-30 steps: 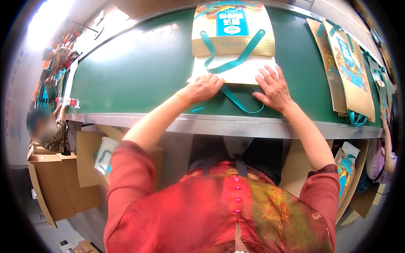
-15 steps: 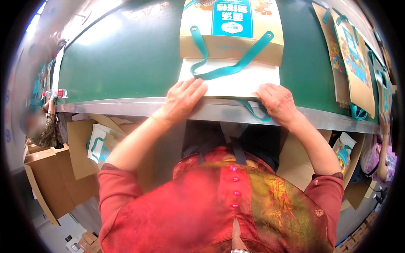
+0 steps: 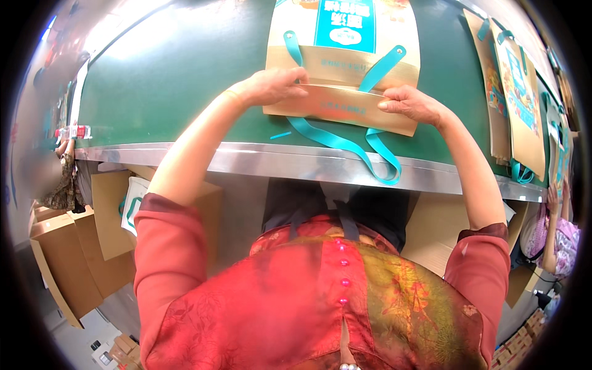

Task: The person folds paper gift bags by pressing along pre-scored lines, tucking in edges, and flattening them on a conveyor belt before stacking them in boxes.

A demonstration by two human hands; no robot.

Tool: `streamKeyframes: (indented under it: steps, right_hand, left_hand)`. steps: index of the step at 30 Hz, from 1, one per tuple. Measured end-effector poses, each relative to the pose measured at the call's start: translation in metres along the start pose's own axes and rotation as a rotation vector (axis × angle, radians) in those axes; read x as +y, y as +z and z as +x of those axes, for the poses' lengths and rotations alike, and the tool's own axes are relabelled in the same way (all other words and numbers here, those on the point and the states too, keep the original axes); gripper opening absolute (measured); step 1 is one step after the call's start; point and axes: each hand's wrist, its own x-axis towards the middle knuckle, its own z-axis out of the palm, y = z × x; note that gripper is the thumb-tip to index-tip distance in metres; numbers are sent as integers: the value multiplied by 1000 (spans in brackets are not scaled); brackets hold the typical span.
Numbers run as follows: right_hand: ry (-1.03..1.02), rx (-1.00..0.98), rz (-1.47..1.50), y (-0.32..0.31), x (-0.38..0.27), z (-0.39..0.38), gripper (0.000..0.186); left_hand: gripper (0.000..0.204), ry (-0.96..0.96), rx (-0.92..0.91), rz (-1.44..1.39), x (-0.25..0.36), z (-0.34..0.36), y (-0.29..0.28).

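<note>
A gold paper bag [image 3: 341, 60] with a turquoise printed panel lies flat at the top middle of the view, with its gold flap [image 3: 338, 106] folded over toward me. My left hand [image 3: 275, 86] grips the left end of the flap with curled fingers. My right hand [image 3: 408, 106] pinches the flap at its right end, thumb on top. Turquoise ribbon handles [image 3: 382, 66] run from the holed upper band under the flap. Another ribbon loop [image 3: 345, 142] hangs below the bag onto the metal edge. A small turquoise strip [image 3: 280, 135] lies on the table at left.
Green table [image 3: 160, 74] with metal edge [image 3: 246, 160]; stacked gold bags [image 3: 517, 108] at right. Open cartons [image 3: 77, 265] below at left and right. A bottle [image 3: 77, 132] at the left end. A person in patterned clothing [image 3: 60, 182] at far left, another in purple [image 3: 555, 243] at far right.
Both hands have moved up from the bag's near edge, turning the white flap over so its gold side now shows. More of the lower ribbon loop is visible over the metal edge.
</note>
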Motion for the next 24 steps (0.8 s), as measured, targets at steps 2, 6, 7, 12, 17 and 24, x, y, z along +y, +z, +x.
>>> streamKeyframes:
  steps: [2, 6, 7, 12, 17, 24]
  right_hand:
    - [-19, 37, -30, 2, 7, 2, 36]
    - [-58, 163, -95, 13, 11, 1, 36]
    - [-48, 165, -114, 15, 8, 0, 36]
    - [-161, 415, -525, 30, 8, 0, 32]
    - [-214, 601, -817, 38, 13, 7, 28]
    - [-239, 695, -632, 43, 12, 7, 25]
  left_hand:
    - [27, -4, 15, 81, 1, -3, 3]
    - [25, 35, 96, 266, 4, -10, 9]
    - [25, 39, 110, 313, 4, -11, 10]
    - [22, 153, 284, 506, 4, -9, 25]
    - [18, 102, 648, 406, 6, 6, 49]
    - [12, 272, 735, 372, 1, 16, 59]
